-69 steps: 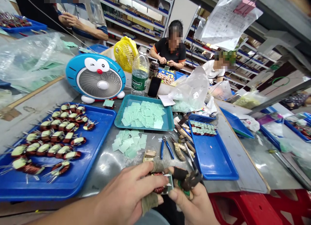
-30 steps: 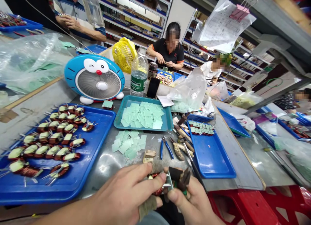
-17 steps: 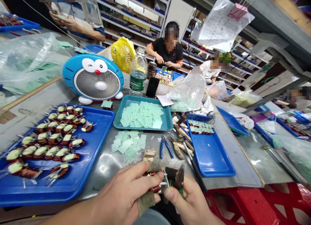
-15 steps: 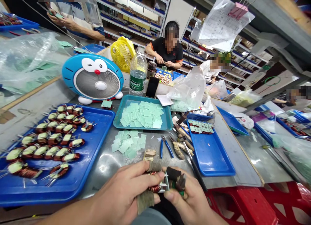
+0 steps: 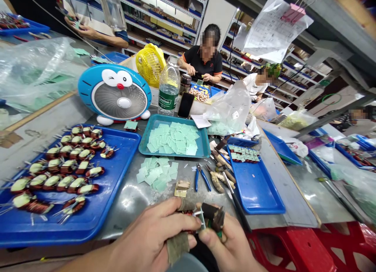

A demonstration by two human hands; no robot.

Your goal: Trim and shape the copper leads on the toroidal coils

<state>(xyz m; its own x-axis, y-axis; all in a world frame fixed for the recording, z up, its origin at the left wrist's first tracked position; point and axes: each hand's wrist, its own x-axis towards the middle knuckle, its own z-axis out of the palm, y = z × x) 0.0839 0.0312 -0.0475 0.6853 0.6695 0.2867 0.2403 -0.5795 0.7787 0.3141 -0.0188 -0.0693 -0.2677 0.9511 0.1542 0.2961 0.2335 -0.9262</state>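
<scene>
Low in the middle, my left hand (image 5: 155, 229) is closed round a copper-wound coil (image 5: 188, 212), mostly hidden by its wrapped fingers. Silver leads from the coil reach a thin pale green board (image 5: 202, 218), seen nearly edge-on. My right hand (image 5: 235, 242), dark wraps on its fingers, pinches this board from the other side. Something green shows under those fingers, too covered to name. On the bench ahead are loose green boards (image 5: 158, 173), a small wooden block (image 5: 182, 188) and blue-handled cutters (image 5: 203, 177).
A blue tray (image 5: 117, 178) of wound coils lies left, a teal tray (image 5: 143, 150) of green boards ahead. Finished-looking pieces sit in the right blue tray (image 5: 264, 190). Behind stand a blue fan (image 5: 117, 94), a bottle (image 5: 169, 92) and a phone (image 5: 185, 105). Co-workers sit beyond.
My left fingers have shifted over the coil, so less of its winding shows. The board looks slightly turned between both hands. The wooden block is less covered.
</scene>
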